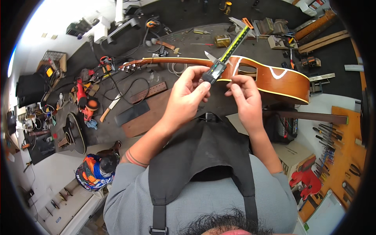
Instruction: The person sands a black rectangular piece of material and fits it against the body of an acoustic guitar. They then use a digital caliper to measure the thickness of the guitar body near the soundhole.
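Observation:
My left hand (188, 96) grips the dark readout body of a digital caliper (229, 51), whose yellow-and-black scale runs up and to the right. My right hand (243, 94) is pinched next to the caliper's lower end, fingertips close to the left hand's; whether it holds a small part is hidden. Both hands hover above a brown acoustic guitar (274, 80) that lies on its side across the dark workbench (184, 43), neck pointing left.
Tools, cables and a brass tin (222, 40) litter the bench behind the guitar. Dark wood strips (149, 92) and a red power tool (84, 100) lie at left. A person (98, 168) crouches at lower left. Files hang on an orange board (344, 145) at right.

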The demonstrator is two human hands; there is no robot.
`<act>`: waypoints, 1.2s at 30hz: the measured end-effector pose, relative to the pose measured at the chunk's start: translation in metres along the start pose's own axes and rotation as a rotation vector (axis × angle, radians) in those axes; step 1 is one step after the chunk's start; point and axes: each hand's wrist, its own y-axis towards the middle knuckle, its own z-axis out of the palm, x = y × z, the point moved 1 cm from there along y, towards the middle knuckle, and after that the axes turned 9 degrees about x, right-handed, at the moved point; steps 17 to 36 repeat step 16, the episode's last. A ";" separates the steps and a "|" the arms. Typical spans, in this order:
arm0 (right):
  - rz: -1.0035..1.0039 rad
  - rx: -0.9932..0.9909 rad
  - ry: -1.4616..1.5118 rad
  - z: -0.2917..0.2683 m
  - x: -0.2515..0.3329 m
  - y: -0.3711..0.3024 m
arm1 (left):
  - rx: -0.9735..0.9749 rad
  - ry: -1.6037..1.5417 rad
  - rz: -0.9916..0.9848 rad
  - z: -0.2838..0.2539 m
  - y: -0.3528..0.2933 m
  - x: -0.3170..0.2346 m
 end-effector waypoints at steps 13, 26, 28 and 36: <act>-0.157 0.470 0.121 0.003 0.049 -0.008 | -0.199 -0.221 0.350 0.085 -0.052 0.000; -0.162 0.582 0.175 -0.020 0.047 -0.016 | -0.225 -0.299 0.390 0.119 -0.063 0.016; -0.162 0.582 0.175 -0.020 0.047 -0.016 | -0.225 -0.299 0.390 0.119 -0.063 0.016; -0.162 0.582 0.175 -0.020 0.047 -0.016 | -0.225 -0.299 0.390 0.119 -0.063 0.016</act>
